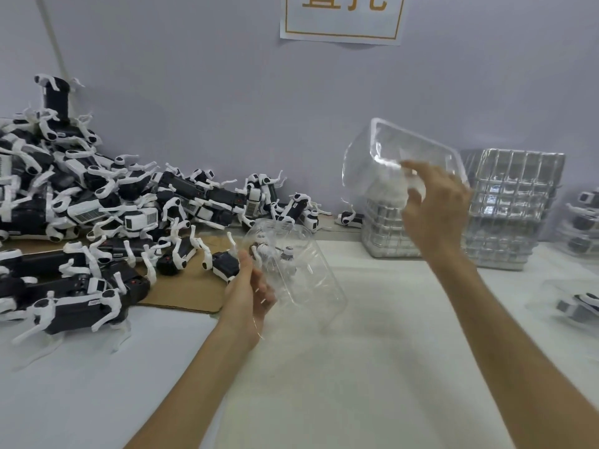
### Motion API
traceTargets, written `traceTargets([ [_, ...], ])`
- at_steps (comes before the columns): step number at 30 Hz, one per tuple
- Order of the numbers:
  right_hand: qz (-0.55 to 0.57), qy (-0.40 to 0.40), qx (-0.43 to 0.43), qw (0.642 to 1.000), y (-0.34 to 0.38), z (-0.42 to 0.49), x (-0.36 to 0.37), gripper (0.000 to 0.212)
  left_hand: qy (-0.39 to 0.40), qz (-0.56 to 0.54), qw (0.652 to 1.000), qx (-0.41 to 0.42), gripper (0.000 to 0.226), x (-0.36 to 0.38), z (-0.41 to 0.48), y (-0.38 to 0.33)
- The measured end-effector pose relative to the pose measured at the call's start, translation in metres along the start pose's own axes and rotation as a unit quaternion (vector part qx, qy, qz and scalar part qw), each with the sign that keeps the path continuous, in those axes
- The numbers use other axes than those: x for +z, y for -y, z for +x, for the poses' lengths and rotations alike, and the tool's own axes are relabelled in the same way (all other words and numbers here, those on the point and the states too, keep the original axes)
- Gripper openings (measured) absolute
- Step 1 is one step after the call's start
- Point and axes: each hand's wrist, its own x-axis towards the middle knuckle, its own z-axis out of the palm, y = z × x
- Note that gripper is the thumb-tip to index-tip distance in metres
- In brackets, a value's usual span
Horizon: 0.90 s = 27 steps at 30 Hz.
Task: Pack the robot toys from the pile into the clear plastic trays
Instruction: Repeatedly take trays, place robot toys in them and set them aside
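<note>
A big pile of black-and-white robot dog toys (97, 202) covers the left of the table and leans against the wall. My left hand (249, 286) grips the near edge of a clear plastic tray (301, 270), tilted just above the table's middle. My right hand (434, 205) holds a second clear tray (389, 150) raised in the air, its open side turned toward me. Both trays look empty; toys show through the lower one.
Two stacks of clear trays (505, 202) stand at the back right against the wall. Packed toys in trays (583, 222) sit at the far right edge. A brown cardboard sheet (191, 286) lies under the pile. A paper sign (343, 17) hangs on the wall.
</note>
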Motion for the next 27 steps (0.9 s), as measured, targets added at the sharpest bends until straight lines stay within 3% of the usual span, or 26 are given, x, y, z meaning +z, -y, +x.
traceTargets([
  [3,-0.070,0.019,-0.033,0.997,-0.013,0.069,0.018,0.062,0.008,0.004,1.000,-0.007,0.049,0.002,0.000,0.004],
  [6,-0.177,0.167,-0.016,0.970,-0.046,0.123,0.037,0.071,0.013,-0.009,1.000,-0.015,0.045,0.005,-0.001,0.008],
  [10,-0.266,0.363,0.055,0.891,-0.087,0.143,0.057,0.068,0.005,-0.005,1.000,-0.026,0.045,0.007,-0.001,0.010],
  [13,-0.278,0.382,0.100,0.876,-0.091,0.134,0.068,0.063,-0.014,-0.007,0.999,-0.047,0.046,0.008,-0.004,0.009],
  [15,-0.280,0.347,0.099,0.890,-0.078,0.121,0.071,0.063,-0.031,0.006,0.998,-0.053,0.047,0.008,-0.005,0.010],
  [17,-0.189,0.273,0.100,0.938,-0.056,0.105,0.070,0.061,-0.051,0.033,0.996,-0.058,0.045,0.007,-0.005,0.010],
  [19,-0.004,0.251,0.131,0.959,-0.024,0.079,0.068,0.056,-0.076,0.051,0.994,-0.064,0.041,0.005,-0.004,0.011],
  [22,0.179,0.324,0.127,0.920,0.022,0.016,0.055,0.040,-0.104,0.071,0.990,-0.069,0.029,0.001,-0.002,0.014],
  [27,0.170,0.462,-0.067,0.868,0.047,-0.057,0.035,0.029,-0.107,0.100,0.987,-0.064,0.015,0.000,0.001,0.015],
])
